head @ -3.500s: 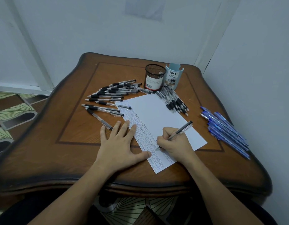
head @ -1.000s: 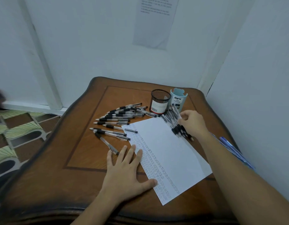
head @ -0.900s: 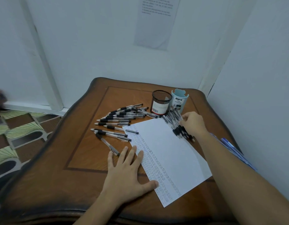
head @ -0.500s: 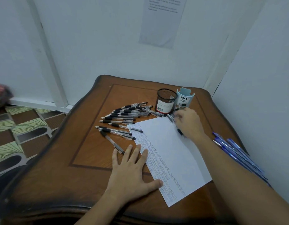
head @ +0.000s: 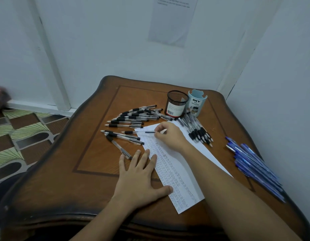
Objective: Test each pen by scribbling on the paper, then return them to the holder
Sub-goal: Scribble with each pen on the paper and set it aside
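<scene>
I see the right hand (head: 170,136) pinching one pen (head: 149,132), held near-flat over the far left corner of the paper (head: 175,180), tip contact unclear; the left hand (head: 142,176) lies flat, fingers spread, on the paper's left edge, with the mesh holder (head: 177,103) just beyond.

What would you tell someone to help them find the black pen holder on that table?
On the brown table, look to the far side near the wall, where two cups stand side by side. The holder is the left one: black wire mesh with a barcode label, while the organizer beside it is solid pale blue, printed DIY.
</scene>
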